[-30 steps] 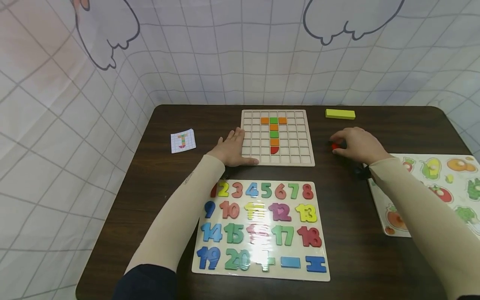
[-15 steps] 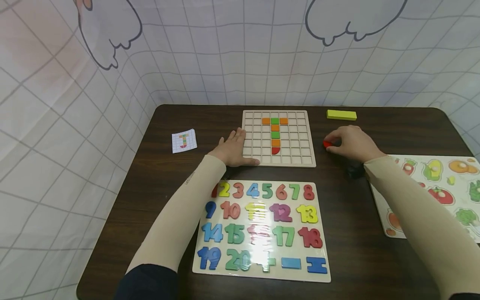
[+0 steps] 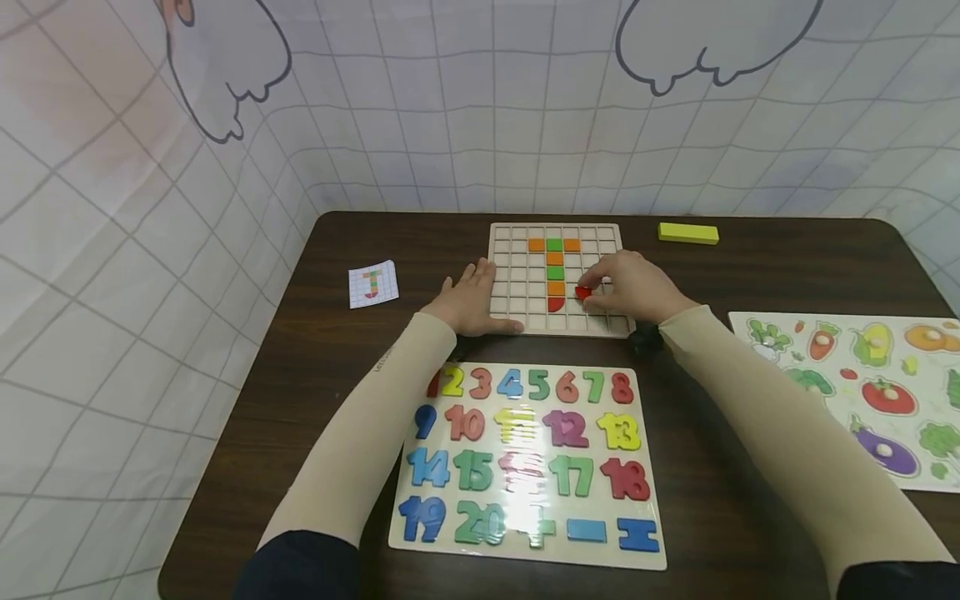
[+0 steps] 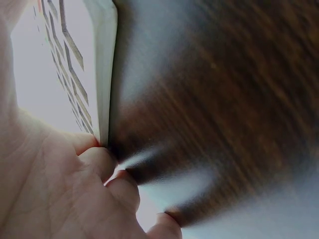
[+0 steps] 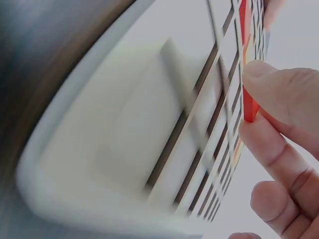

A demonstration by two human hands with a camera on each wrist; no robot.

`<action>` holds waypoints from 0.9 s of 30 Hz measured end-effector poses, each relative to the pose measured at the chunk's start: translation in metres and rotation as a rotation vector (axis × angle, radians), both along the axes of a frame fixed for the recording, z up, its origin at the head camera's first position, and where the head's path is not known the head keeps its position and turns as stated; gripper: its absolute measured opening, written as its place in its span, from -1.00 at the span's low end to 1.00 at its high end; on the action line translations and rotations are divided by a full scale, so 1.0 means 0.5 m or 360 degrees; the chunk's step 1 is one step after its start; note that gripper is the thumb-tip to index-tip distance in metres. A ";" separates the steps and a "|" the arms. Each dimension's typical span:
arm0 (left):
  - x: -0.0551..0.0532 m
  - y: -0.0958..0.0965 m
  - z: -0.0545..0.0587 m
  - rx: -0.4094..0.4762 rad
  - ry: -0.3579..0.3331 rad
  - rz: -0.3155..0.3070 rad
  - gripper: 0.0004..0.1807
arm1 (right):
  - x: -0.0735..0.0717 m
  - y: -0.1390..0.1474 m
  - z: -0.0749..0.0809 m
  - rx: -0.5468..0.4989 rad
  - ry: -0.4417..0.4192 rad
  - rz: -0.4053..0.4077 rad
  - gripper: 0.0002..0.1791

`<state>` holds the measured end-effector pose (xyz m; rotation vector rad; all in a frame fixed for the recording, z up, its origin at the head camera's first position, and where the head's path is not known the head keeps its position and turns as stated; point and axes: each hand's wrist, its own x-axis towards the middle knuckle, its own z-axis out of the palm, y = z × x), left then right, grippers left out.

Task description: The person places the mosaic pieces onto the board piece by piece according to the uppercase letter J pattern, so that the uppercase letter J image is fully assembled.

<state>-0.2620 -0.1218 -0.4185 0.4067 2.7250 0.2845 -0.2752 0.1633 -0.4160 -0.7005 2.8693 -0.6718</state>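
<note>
My right hand (image 3: 633, 287) pinches a small red piece (image 3: 582, 293) between thumb and fingertips, over the lower right part of a wooden grid board (image 3: 525, 321). In the right wrist view the red piece (image 5: 248, 105) stands on edge close over the grid. Orange and green squares form a T on the board, with a red rounded piece (image 3: 556, 305) at the foot of its stem. My left hand (image 3: 468, 307) rests along the board's left edge, fingers spread and thumb at the front edge. Its fingertips touch the dark table in the left wrist view.
A small card (image 3: 372, 285) with a coloured grid drawing lies left of the board. Nearer stands a number puzzle (image 3: 652, 554). At right is a vegetable puzzle (image 3: 757, 321), partly under the right forearm. A yellow bar (image 3: 687, 233) lies at the back right.
My right hand has carried the red piece leftward from the table onto the area over the grid board. The left hand keeps its place at the board's edge.
</note>
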 end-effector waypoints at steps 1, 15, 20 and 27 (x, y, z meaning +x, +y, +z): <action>0.000 0.000 -0.001 -0.0001 -0.0001 0.0001 0.34 | 0.000 -0.011 0.000 0.0001 0.0009 0.0023 -0.66; 0.000 0.001 -0.003 -0.0008 -0.0004 -0.0006 0.33 | -0.005 -0.110 -0.003 0.0100 0.0166 0.0351 -0.76; -0.001 0.001 -0.004 -0.0015 -0.0006 -0.0001 0.34 | -0.005 -0.119 -0.002 0.0148 0.0172 0.0331 -0.74; -0.008 -0.001 -0.009 -0.0034 -0.0011 0.0005 0.35 | -0.011 -0.125 -0.005 0.0121 0.0167 0.0330 -0.73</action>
